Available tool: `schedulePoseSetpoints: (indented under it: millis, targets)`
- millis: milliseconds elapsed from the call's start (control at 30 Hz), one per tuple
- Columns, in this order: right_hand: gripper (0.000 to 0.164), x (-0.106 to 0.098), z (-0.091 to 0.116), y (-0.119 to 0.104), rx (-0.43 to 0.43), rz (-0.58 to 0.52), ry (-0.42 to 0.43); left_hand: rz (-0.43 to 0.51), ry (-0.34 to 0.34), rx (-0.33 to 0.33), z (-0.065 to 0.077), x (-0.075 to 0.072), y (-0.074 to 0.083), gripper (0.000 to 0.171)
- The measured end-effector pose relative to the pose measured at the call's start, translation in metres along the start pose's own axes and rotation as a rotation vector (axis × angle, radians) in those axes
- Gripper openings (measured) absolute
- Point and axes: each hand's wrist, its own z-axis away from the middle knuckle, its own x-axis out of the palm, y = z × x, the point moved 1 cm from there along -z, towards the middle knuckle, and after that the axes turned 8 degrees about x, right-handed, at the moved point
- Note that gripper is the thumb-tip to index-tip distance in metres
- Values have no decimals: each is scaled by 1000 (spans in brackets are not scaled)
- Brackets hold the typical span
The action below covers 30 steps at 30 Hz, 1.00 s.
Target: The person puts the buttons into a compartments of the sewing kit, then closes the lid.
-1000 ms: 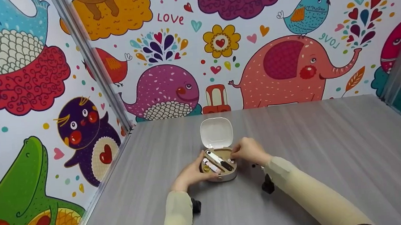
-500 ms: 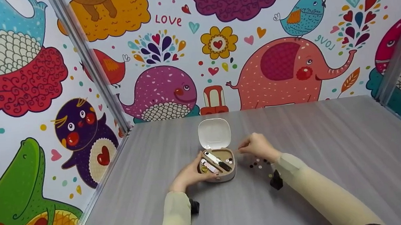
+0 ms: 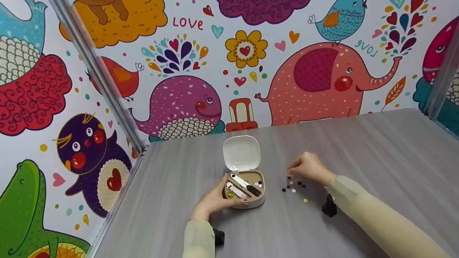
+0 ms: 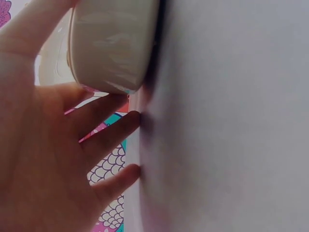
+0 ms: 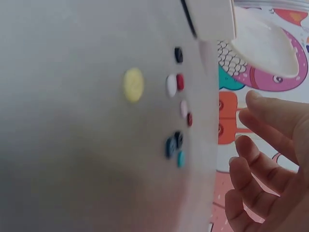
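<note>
My left hand [image 3: 213, 200] grips the left side of a small cream sewing box [image 4: 113, 43], thumb at its front and fingers round the back. Its white lid [image 3: 241, 153] stands raised. Inside lie a slim white-and-black tool [image 3: 244, 184], a pale pink stick-like item [image 3: 237, 190], a gold-coloured round piece [image 3: 230, 193] and several buttons [image 3: 258, 184] in the right compartment. To the box's right, my right hand [image 3: 312, 168] hovers over loose buttons [image 3: 294, 190] on the table. Its thumb and forefinger are close together with nothing seen between them; the other fingers curl loosely.
A larger yellow button [image 5: 133, 84] lies apart from the others, toward the table's front. The grey table [image 3: 361, 167] runs back to walls with cartoon animals [image 3: 317, 88]. Metal posts [image 3: 99, 69] stand at the corners.
My right hand has moved right, away from the box's right compartment, to above the loose buttons, which now show below it. The left hand keeps its hold on the box.
</note>
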Motion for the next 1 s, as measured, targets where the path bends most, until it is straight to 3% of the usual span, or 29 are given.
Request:
schedulePoseSetpoints:
  millis: [433, 733, 1000]
  targets:
    - [11, -8, 11, 30, 79, 41, -17, -10, -1, 21, -1, 0, 0, 116]
    - [12, -6, 13, 34, 112, 39, -39, -7, -1, 18, 0, 0, 2, 115]
    - [11, -6, 13, 31, 124, 118, -16, -23, -4, 17, 0, 0, 0, 116]
